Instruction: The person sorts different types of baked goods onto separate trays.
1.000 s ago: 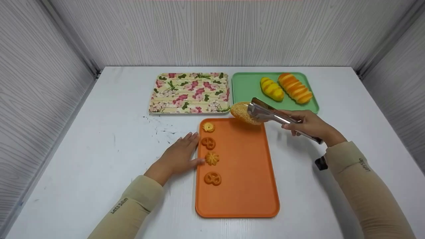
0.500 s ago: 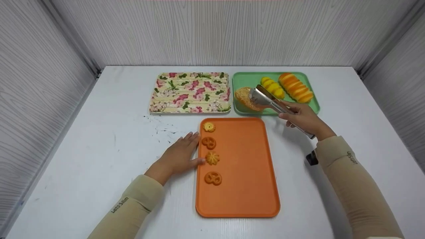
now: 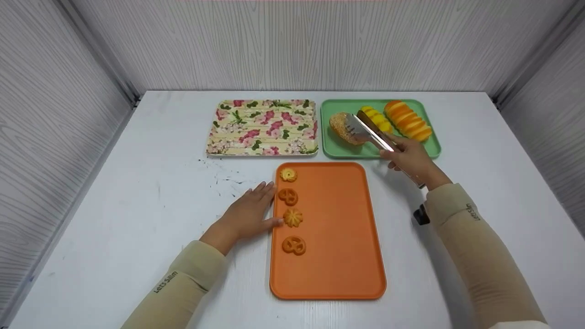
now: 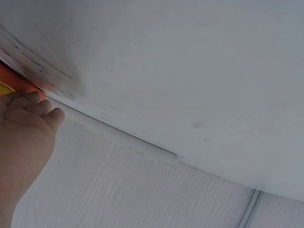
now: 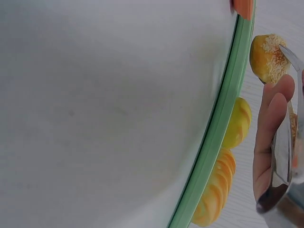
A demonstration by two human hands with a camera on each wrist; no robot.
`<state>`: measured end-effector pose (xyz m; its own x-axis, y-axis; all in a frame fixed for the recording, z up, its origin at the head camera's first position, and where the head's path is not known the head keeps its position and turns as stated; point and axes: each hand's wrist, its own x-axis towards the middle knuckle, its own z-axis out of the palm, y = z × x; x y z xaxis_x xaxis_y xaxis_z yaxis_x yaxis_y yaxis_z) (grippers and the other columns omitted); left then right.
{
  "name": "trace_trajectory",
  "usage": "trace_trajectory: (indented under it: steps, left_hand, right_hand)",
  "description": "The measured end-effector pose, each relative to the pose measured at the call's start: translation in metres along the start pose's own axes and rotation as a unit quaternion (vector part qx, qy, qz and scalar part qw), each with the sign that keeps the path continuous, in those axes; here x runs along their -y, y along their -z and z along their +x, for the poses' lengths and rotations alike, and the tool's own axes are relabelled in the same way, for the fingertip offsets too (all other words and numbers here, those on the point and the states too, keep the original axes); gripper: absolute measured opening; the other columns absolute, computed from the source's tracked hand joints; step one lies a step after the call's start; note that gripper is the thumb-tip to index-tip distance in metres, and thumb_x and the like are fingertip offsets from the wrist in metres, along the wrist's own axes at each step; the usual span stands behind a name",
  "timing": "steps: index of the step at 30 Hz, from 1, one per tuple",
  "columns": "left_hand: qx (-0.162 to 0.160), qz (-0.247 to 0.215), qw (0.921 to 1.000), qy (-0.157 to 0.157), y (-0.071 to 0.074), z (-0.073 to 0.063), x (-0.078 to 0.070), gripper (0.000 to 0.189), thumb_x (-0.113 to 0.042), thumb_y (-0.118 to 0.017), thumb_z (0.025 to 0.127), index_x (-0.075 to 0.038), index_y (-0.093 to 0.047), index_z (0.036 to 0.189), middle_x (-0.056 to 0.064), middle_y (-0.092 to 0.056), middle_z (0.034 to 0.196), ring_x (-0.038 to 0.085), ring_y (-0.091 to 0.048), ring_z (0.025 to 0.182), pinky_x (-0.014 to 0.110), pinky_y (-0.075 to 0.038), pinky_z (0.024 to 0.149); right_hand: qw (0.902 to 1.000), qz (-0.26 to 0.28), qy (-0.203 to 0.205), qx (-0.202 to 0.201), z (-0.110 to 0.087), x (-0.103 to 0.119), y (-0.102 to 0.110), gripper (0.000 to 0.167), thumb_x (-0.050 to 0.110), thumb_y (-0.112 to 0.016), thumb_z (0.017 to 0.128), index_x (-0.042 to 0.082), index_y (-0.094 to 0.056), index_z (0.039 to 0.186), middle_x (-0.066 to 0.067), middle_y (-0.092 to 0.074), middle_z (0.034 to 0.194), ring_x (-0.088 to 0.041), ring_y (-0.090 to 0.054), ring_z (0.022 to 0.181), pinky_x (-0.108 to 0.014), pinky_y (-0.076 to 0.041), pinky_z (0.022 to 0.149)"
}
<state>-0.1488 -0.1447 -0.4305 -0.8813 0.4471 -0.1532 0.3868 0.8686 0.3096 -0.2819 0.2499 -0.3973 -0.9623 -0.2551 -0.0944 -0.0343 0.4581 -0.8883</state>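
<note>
My right hand [image 3: 411, 157] holds metal tongs [image 3: 383, 142], whose tips grip a sesame-topped bread roll [image 3: 340, 124] over the left part of the green tray [image 3: 340, 105]. Whether the roll touches the tray is hard to tell. In the right wrist view, the roll [image 5: 266, 59] shows beside the fingers, beyond the tray's rim [image 5: 216, 126]. My left hand [image 3: 244, 214] lies with fingers extended at the left edge of the orange tray [image 3: 340, 256], its thumb reaching over the rim. Along that side sit two pretzel cookies [image 3: 294, 245] and two flower-shaped cookies [image 3: 293, 218].
On the green tray's right side lie a yellow ridged bread [image 3: 377, 119] and a larger orange striped bread [image 3: 408, 121]. A floral tray [image 3: 263, 128] stands to its left. Wood-grain panels [image 3: 301, 45] close off the back and sides of the white table [image 3: 137, 196].
My right hand has carried the roll in the tongs from above the orange tray's far edge, back and slightly right, over the green tray. My left hand has stayed put.
</note>
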Motion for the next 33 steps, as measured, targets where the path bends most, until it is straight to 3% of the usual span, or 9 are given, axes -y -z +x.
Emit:
trace_trajectory:
  steps: [9, 16, 24, 33]
  left_hand:
    - [-0.001, -0.004, 1.0, -0.001, -0.0013, 0.0007, 0.0015, 0.088, -0.057, -0.05, 0.092, -0.002, -0.017, 0.152, 0.011, -0.015, 0.157, 0.027, -0.009, 0.144, 0.042, -0.013, 0.115]
    - [-0.002, -0.001, 1.0, -0.001, -0.0024, 0.0014, 0.0024, 0.088, -0.058, -0.049, 0.092, -0.002, -0.017, 0.152, 0.011, -0.015, 0.157, 0.027, -0.01, 0.143, 0.042, -0.013, 0.115]
    - [-0.004, -0.002, 1.0, 0.004, -0.0017, 0.0009, 0.0018, 0.089, -0.059, -0.049, 0.091, -0.003, -0.017, 0.152, 0.01, -0.014, 0.157, 0.026, -0.009, 0.144, 0.041, -0.012, 0.115]
    - [-0.007, 0.001, 1.0, -0.005, -0.0008, 0.0001, 0.0003, 0.087, -0.055, -0.05, 0.092, 0.0, -0.018, 0.151, 0.013, -0.017, 0.157, 0.028, -0.011, 0.143, 0.043, -0.014, 0.114]
  right_hand:
    - [0.9998, 0.007, -0.014, -0.01, 0.0047, -0.0026, -0.0041, 0.062, 0.027, -0.064, 0.092, 0.021, -0.037, 0.148, -0.019, -0.058, 0.112, -0.024, -0.06, 0.069, -0.034, -0.053, 0.064]
    - [0.9984, -0.055, -0.016, -0.007, 0.0073, -0.0052, -0.0027, 0.064, 0.032, -0.062, 0.093, 0.02, -0.035, 0.149, -0.022, -0.06, 0.11, -0.025, -0.064, 0.071, -0.032, -0.056, 0.063]
    - [0.9973, -0.067, -0.026, 0.015, 0.0073, -0.0039, 0.0001, 0.07, 0.037, -0.062, 0.092, 0.016, -0.03, 0.151, -0.026, -0.06, 0.109, -0.016, -0.063, 0.067, -0.028, -0.056, 0.062]
    - [0.9972, -0.069, -0.026, 0.008, 0.001, -0.001, 0.0053, 0.075, 0.042, -0.064, 0.09, 0.017, -0.029, 0.151, -0.026, -0.059, 0.112, -0.025, -0.065, 0.075, -0.032, -0.056, 0.065]
